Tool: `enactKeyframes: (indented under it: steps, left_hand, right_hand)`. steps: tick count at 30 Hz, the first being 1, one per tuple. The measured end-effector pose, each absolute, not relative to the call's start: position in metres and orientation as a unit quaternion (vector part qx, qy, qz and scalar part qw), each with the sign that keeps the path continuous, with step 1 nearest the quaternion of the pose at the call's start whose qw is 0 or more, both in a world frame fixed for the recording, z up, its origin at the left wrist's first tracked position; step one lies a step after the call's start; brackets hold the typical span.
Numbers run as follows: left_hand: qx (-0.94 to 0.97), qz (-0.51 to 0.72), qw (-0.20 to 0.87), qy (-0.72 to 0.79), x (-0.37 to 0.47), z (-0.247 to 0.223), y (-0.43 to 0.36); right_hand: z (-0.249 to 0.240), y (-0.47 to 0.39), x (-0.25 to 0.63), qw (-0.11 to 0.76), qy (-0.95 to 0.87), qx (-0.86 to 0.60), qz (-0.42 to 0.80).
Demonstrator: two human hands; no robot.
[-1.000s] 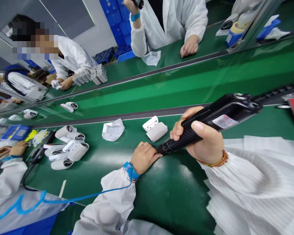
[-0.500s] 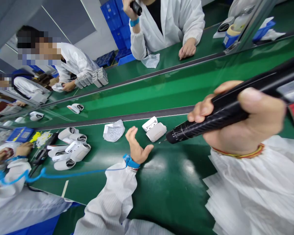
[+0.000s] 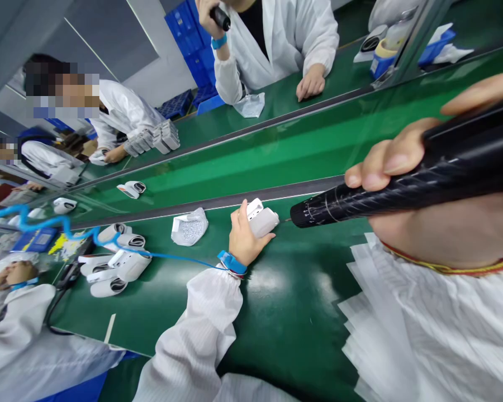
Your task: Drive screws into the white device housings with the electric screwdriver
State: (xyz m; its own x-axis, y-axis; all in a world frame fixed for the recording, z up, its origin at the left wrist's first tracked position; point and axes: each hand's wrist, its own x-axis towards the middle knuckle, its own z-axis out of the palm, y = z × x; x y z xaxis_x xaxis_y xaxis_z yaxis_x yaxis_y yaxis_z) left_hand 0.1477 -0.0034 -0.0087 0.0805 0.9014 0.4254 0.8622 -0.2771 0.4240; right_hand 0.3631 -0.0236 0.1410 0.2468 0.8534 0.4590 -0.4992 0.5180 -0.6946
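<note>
My left hand (image 3: 243,240), with a blue wrist strap (image 3: 231,262), is closed around a wrist blood pressure monitor (image 3: 263,223), a white unit with a light grey cuff. The fingers lie along its left side and the thumb is at its lower right. In my right hand (image 3: 440,229) is a black electric screwdriver (image 3: 343,205), pointing left. Its thin bit ends just right of the monitor, and I cannot tell whether they touch. Left of my left hand lies a clear plastic bag (image 3: 190,228) of small metal parts, likely screws.
Several more monitors (image 3: 121,259) are piled on the green bench at left. A coiled blue cord (image 3: 171,257) runs from my wrist strap. Beyond the bench, a lower green strip (image 3: 235,173) carries other monitors (image 3: 132,188). Co-workers in white coats (image 3: 276,50) sit opposite and at left.
My left hand has moved from beside the monitor and closed around it. My right hand with the screwdriver appears larger and further right. The whole view has shifted slightly.
</note>
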Motion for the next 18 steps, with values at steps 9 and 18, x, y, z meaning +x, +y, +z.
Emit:
enactKeyframes:
  steps: [9,18]
  left_hand:
    - [0.812,0.277,-0.015,0.514,0.152,0.006,-0.032]
    - [0.851,0.261,-0.067,0.452,0.160,0.018,-0.041]
  right_hand:
    - [0.152,-0.034,0.352,0.743,-0.406,-0.263,0.463]
    - [0.132,-0.030,0.339,0.733,-0.415,-0.237,0.483]
